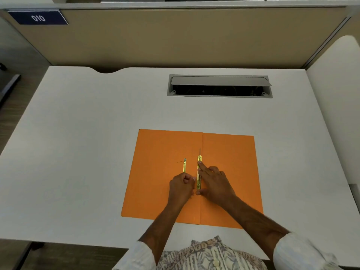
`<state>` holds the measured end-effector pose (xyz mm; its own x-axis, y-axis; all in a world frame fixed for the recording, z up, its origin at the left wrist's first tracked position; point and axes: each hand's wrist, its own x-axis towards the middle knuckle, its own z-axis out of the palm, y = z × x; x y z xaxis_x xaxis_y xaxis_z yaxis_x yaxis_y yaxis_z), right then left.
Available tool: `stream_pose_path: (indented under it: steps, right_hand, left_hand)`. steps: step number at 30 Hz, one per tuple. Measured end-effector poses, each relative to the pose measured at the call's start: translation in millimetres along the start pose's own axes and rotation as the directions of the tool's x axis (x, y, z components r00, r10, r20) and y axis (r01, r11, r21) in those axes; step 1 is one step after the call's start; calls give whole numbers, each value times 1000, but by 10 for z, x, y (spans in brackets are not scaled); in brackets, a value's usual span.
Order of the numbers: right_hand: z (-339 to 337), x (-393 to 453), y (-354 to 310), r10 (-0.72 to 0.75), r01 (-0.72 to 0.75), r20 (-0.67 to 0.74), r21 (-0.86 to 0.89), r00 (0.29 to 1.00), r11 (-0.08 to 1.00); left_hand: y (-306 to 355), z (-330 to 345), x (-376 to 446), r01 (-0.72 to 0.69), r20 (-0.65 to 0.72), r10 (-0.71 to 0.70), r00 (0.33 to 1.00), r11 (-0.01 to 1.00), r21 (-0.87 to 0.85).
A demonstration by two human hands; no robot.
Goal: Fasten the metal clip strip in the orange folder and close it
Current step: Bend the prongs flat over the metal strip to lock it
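The orange folder (pixel 155 172) lies open and flat on the white desk (pixel 87 133), its fold running down the middle. A gold metal strip (pixel 199 172) lies along the fold, with a thin prong sticking up past its far end. My right hand (pixel 214 182) rests on this strip, the index finger pressing its far end and the thumb at its near end. A second, shorter gold metal strip (pixel 184 165) lies on the left flap. My left hand (pixel 181 188) is closed around its near end.
A grey cable hatch (pixel 219 86) with its lid raised is set into the desk beyond the folder. A beige partition (pixel 175 36) closes off the back. A second white desk surface (pixel 335 114) adjoins on the right.
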<state>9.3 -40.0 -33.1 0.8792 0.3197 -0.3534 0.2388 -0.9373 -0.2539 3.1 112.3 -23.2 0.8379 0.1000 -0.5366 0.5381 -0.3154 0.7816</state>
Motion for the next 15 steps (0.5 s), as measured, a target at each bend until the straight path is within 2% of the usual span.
stream_pose_path:
  steps: [7,10,15]
  right_hand:
    - [-22,-3,52,-23,22,35,14,999,1000]
    - [-63,4,84,-47,47,65,1,997,999]
    - [-98,-1,93,-64,64,21,9,998,998]
  left_hand:
    - [-20,41,-148,72,28,-69,997,992,-105]
    - [-3,60,-172,88,16,-88,996,994,-63]
    - [-20,82,-213,103,20,-102,995,994,-34]
